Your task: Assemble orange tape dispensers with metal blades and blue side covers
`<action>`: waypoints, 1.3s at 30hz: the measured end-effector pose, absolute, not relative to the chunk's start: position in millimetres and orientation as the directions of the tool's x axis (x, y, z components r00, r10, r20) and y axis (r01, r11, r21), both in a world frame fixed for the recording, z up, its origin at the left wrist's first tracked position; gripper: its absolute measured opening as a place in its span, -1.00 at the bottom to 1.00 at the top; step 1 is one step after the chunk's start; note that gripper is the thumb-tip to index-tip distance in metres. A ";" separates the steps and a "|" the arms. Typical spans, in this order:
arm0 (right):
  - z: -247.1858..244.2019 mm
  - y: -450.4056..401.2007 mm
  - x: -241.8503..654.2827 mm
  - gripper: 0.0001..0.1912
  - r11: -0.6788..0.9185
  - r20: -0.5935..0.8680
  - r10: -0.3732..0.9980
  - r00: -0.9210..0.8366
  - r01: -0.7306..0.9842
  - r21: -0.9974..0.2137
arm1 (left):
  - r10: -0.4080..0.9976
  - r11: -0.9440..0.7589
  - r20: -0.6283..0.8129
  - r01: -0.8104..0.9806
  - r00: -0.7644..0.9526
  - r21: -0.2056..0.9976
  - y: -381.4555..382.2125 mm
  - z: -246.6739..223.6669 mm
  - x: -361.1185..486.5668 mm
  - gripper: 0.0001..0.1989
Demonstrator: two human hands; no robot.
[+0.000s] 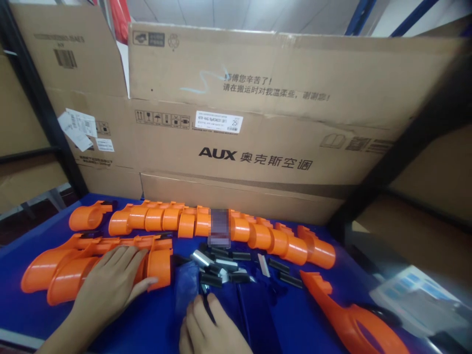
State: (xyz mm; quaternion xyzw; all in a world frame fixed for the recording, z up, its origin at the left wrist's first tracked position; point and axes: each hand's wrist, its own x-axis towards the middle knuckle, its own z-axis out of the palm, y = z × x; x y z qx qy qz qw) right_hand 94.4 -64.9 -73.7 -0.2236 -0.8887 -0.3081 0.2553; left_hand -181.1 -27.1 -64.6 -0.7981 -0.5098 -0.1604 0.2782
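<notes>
My left hand (114, 280) lies over a close row of orange plastic ring-shaped parts that look like tape dispenser bodies. Its fingers curl over the top of one, and the thumb rests on the front of the rightmost orange dispenser body (160, 268). At the bottom centre, my right hand (212, 327) is closed in a pinch around a thin black piece (209, 309), mostly hidden by the fingers. Just beyond it is a loose pile of small black and silvery strips (221, 265). A crumpled clear plastic bag (187, 282) lies between the hands.
Several more orange dispenser bodies (241, 230) form a curved row at the back of the blue table (140, 324). One long orange dispenser (354, 314) lies at front right, near a clear plastic package (420, 305). A cardboard wall (258, 128) stands behind, between dark posts (391, 142).
</notes>
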 end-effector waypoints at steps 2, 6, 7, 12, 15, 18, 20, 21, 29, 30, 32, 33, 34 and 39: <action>-75.7 -64.3 94.0 -0.88 0.709 0.589 0.258 -0.766 0.564 0.424 | 0.709 -0.316 0.570 0.910 0.415 -0.269 -28.5 -63.2 -184.6 -0.51; -80.4 -65.0 89.8 -0.89 0.723 0.522 0.365 -0.771 0.588 0.363 | 0.671 -0.326 0.604 0.903 0.430 -0.281 -30.6 -46.3 -191.0 -0.61; -81.3 -65.4 88.1 -0.88 0.720 0.499 0.401 -0.768 0.601 0.346 | 0.656 -0.326 0.623 0.905 0.425 -0.274 -31.1 -39.5 -191.2 -0.62; -82.8 -66.8 80.6 -0.81 0.680 0.457 0.526 -0.717 0.677 0.281 | 0.546 -0.373 0.744 0.907 0.385 -0.195 -34.4 -10.7 -180.8 -0.58; -85.0 -65.5 80.3 -0.82 0.699 0.460 0.515 -0.723 0.665 0.264 | 0.435 -0.490 0.777 0.844 0.455 -0.220 -36.9 -6.7 -162.6 -0.47; -88.2 -64.6 82.4 -0.84 0.704 0.518 0.475 -0.711 0.660 0.261 | 0.357 -0.635 0.781 0.747 0.512 -0.199 -39.8 -10.8 -133.5 -0.43; -86.9 -65.9 84.3 -0.85 0.696 0.580 0.451 -0.678 0.674 0.248 | 0.369 -0.695 0.786 0.709 0.495 -0.120 -40.3 -15.1 -112.0 -0.44; -84.2 -67.2 85.7 -0.86 0.697 0.616 0.428 -0.661 0.676 0.241 | 0.359 -0.711 0.796 0.695 0.487 -0.104 -39.6 -17.0 -102.3 -0.44; -7.7 -59.4 132.2 -0.71 0.731 0.810 0.427 -0.401 0.680 -0.048 | 0.368 -0.753 0.808 0.658 0.461 -0.033 -12.0 -13.8 -63.2 -0.45; 3.5 -51.1 142.2 -0.77 0.694 0.753 0.548 -0.364 0.701 -0.167 | 0.360 -0.759 0.813 0.650 0.457 -0.028 -9.1 -11.3 -59.2 -0.46; 19.5 -29.7 161.0 -0.78 0.531 0.645 0.738 -0.195 0.758 -0.378 | 0.347 -0.779 0.819 0.627 0.457 -0.020 -5.1 -6.1 -49.8 -0.47; 23.3 -17.8 169.0 -0.69 0.450 0.601 0.794 -0.093 0.756 -0.476 | 0.341 -0.794 0.817 0.608 0.465 -0.015 -3.8 -3.6 -44.7 -0.48; 24.3 -6.0 175.5 -0.61 0.400 0.549 0.836 -0.024 0.710 -0.579 | 0.334 -0.811 0.813 0.585 0.477 -0.010 -2.9 -1.5 -39.7 -0.48; 6.5 32.5 187.6 -0.56 0.271 0.280 0.959 0.043 0.147 -0.951 | 0.357 -0.881 0.786 0.462 0.505 0.103 -1.6 1.5 -22.2 -0.54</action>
